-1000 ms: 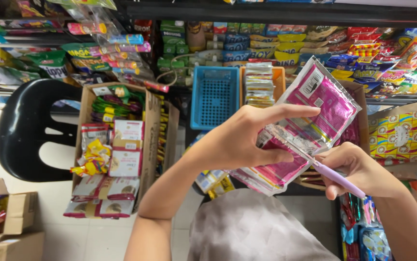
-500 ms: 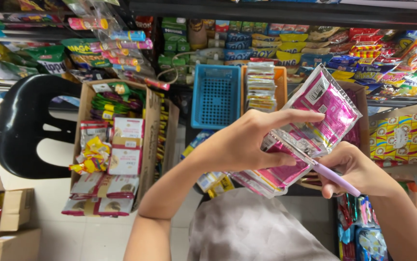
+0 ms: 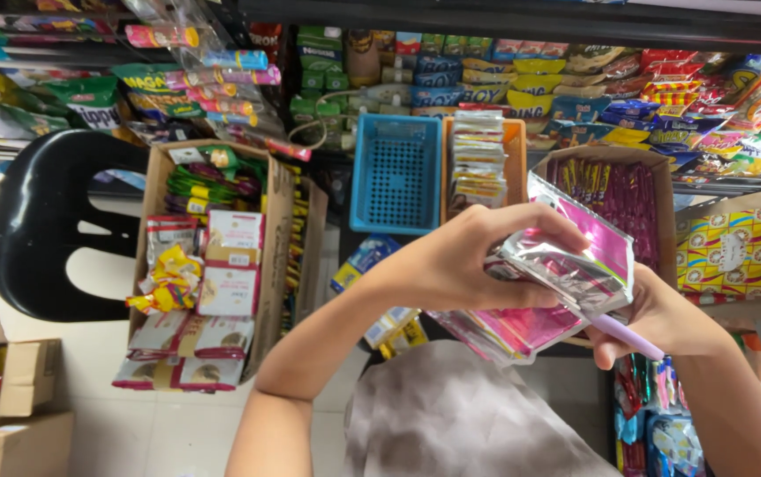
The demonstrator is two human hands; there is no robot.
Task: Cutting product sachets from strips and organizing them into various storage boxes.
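Snack-packed shop shelves fill the background as I see my left hand [image 3: 451, 265] grasping a sheaf of pink-and-silver sachets [image 3: 557, 283] in mid-air while my right hand [image 3: 654, 318] grips a lilac pen [image 3: 623, 336] beneath it; probably counting, so next I'd separate one sachet.

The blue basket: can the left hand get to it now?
Probably not at once: the left hand is busy holding pink and silver sachets. The blue basket lies just beyond, with nothing between.
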